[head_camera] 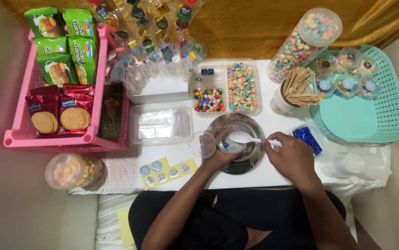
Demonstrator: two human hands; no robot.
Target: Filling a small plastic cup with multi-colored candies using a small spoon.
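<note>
Centre of frame: left hand grips a small clear cup over the steel bowl; right hand pinches a white spoon, its bowl above the cup. A lid lies just left.

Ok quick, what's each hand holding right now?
Left hand: closed around a small clear cup.
Right hand: closed on a white plastic spoon.
</note>
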